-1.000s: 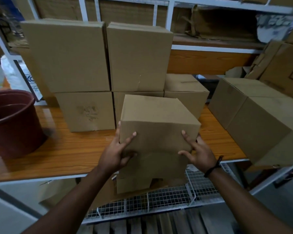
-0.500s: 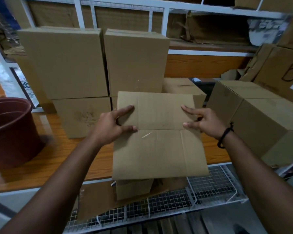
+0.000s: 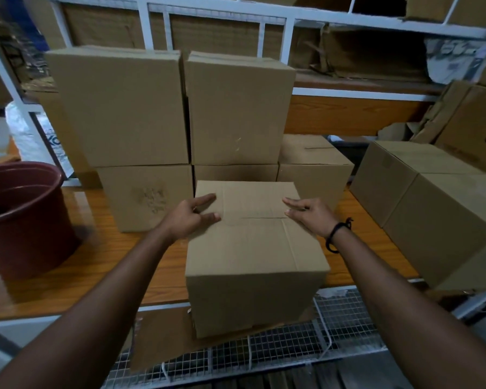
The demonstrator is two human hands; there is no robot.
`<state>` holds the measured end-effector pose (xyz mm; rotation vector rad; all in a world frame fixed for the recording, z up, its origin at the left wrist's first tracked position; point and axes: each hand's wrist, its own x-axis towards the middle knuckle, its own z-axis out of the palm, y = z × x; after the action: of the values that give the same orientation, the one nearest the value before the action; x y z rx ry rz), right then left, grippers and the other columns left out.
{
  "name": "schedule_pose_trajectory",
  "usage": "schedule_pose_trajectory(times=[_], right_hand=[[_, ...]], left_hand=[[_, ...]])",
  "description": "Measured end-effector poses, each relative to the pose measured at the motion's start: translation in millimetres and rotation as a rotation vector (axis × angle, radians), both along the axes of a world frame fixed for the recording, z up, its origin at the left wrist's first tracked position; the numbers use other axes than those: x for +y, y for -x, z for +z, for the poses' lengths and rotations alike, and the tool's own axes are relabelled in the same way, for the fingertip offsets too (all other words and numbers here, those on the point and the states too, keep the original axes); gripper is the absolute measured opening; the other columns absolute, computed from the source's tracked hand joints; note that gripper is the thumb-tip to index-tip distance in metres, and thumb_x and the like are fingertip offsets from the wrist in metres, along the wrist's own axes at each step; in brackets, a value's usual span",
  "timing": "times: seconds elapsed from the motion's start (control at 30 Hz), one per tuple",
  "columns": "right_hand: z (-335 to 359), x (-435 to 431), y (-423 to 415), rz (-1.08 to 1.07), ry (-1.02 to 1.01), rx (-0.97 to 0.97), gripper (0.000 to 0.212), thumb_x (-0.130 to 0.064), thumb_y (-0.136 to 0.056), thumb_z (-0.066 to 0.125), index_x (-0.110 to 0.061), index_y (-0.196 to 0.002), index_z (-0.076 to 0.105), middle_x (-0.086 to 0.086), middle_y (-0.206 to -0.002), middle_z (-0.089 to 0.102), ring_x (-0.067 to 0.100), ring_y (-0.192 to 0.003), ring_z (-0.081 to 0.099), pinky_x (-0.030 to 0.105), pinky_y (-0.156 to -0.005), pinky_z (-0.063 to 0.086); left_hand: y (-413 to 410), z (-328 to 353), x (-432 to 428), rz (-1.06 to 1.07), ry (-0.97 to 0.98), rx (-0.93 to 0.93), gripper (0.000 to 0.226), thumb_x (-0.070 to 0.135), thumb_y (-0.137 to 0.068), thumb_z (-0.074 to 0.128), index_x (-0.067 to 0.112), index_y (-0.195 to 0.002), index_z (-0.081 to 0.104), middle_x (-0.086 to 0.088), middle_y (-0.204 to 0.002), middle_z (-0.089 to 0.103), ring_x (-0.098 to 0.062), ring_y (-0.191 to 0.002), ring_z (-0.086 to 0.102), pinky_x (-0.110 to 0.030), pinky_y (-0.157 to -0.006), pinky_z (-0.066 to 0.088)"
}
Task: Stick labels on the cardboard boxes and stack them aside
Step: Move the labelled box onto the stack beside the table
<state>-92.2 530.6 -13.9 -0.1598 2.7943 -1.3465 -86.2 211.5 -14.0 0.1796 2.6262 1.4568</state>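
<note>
Since the earlier frame the cardboard box point(image 3: 253, 248) has gone from tilted, with its top turned toward the camera, to level, and both hands have shifted with it toward the far half of its top.

Containers. Well to the left of the left hand point(image 3: 191, 217) stands a dark red bucket point(image 3: 26, 220); its inside is in shadow and its contents cannot be told. Just beyond both hands are the stacked boxes point(image 3: 118, 108), two columns of two, all closed. A lower closed box point(image 3: 314, 169) sits beyond the right hand point(image 3: 310, 216). Well to the right of that hand lie two larger closed boxes point(image 3: 432, 214), end to end.

Task item. The cardboard box sits on the wooden shelf point(image 3: 82, 265), directly under the hands. Its near end projects past the shelf's front edge, above the wire rack point(image 3: 343, 313). It is brown corrugated board, flaps shut, with the flap seam running across the top between the two hands. The top and front faces are visible; the front face is in shadow.

Grip. Both hands lie on the box top with fingers straight and spread, not curled round anything. The left is at the left edge, the right near the right edge. A dark wristband point(image 3: 337, 234) circles the right wrist.
</note>
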Motion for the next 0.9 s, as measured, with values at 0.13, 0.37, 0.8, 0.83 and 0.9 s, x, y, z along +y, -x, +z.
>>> schedule_pose_trajectory(times=[0.13, 0.37, 0.8, 0.83, 0.9], right_hand=[[-2, -2, 0, -0.044, 0.007, 0.004, 0.046, -0.035, -0.093, 0.060, -0.027, -0.137, 0.051, -0.008, -0.144, 0.047, 0.012, -0.136, 0.038, 0.029, -0.109, 0.030], [-9, -7, -17, 0.020, -0.048, -0.139, 0.078, -0.058, -0.083, 0.063, -0.043, -0.148, 0.024, -0.012, -0.157, 0.022, 0.016, -0.144, 0.023, 0.043, -0.112, 0.026], [18, 31, -80, -0.210, 0.034, -0.087, 0.074, -0.050, -0.083, 0.068, -0.033, -0.147, 0.035, -0.012, -0.153, 0.032, 0.010, -0.141, 0.028, 0.024, -0.103, 0.023], [23, 41, -89, -0.236, 0.039, -0.075, 0.075, -0.050, -0.082, 0.069, -0.032, -0.147, 0.036, -0.013, -0.152, 0.033, 0.010, -0.140, 0.029, 0.022, -0.103, 0.023], [33, 60, -106, -0.293, 0.048, -0.052, 0.074, -0.049, -0.082, 0.069, -0.031, -0.146, 0.038, -0.013, -0.151, 0.034, 0.008, -0.139, 0.030, 0.023, -0.105, 0.022]], left_hand=[[-15, -6, -6, -0.001, -0.214, -0.004, 0.060, 0.036, -0.092, 0.063, 0.046, -0.145, 0.038, 0.008, -0.148, 0.039, -0.021, -0.134, 0.040, -0.049, -0.110, 0.038], [-21, -21, -12, -0.040, -0.223, -0.057, 0.066, 0.030, -0.093, 0.062, 0.043, -0.150, 0.031, 0.015, -0.154, 0.031, -0.016, -0.136, 0.036, -0.033, -0.096, 0.041], [-21, 4, 44, -0.191, -0.228, -0.096, 0.071, 0.035, -0.089, 0.070, 0.037, -0.151, 0.034, 0.007, -0.140, 0.046, -0.005, -0.103, 0.057, -0.020, -0.076, 0.049], [-20, 7, 54, -0.213, -0.221, -0.085, 0.073, 0.038, -0.088, 0.071, 0.037, -0.150, 0.034, 0.007, -0.141, 0.045, -0.009, -0.107, 0.057, -0.023, -0.079, 0.050], [-19, 18, 77, -0.258, -0.192, -0.059, 0.077, 0.044, -0.082, 0.073, 0.039, -0.149, 0.035, 0.005, -0.147, 0.043, -0.014, -0.116, 0.052, -0.025, -0.082, 0.048]])
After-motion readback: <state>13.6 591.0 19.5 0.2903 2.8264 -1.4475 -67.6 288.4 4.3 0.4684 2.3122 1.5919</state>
